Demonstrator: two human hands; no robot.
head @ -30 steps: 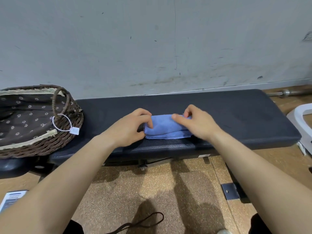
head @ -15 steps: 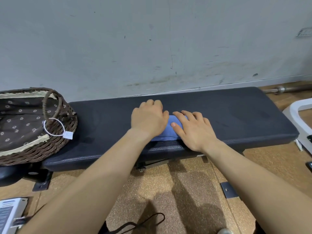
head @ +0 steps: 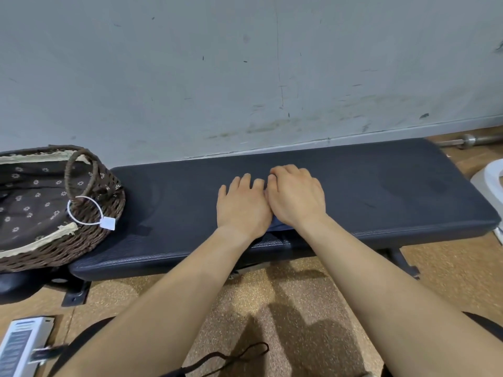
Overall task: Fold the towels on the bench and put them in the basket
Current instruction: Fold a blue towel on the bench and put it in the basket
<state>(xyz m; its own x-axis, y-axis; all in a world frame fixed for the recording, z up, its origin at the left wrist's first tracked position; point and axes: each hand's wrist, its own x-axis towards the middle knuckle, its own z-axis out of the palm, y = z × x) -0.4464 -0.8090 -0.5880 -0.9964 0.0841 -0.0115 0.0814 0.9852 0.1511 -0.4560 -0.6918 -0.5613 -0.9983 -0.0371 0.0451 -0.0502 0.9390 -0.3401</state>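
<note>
A folded blue towel (head: 277,226) lies on the black padded bench (head: 381,191), almost fully covered by my hands; only a dark sliver shows between my wrists. My left hand (head: 243,206) rests flat on its left part with the fingers spread. My right hand (head: 295,195) lies on its right part, touching the left hand, with the fingers curled down over the far edge. A brown wicker basket (head: 89,235) with a flowered lining and a loop handle stands at the bench's left end.
A grey wall runs right behind the bench. A white price tag (head: 108,223) hangs from the basket. A white object (head: 490,183) stands at the right end, a metal bar (head: 471,140) lies by the wall, and a device (head: 21,346) and black cord (head: 231,357) lie on the cork floor.
Both hands moved from pinching the towel's ends to lying on top of it, and have drawn side by side until they touch. The towel is now nearly hidden.
</note>
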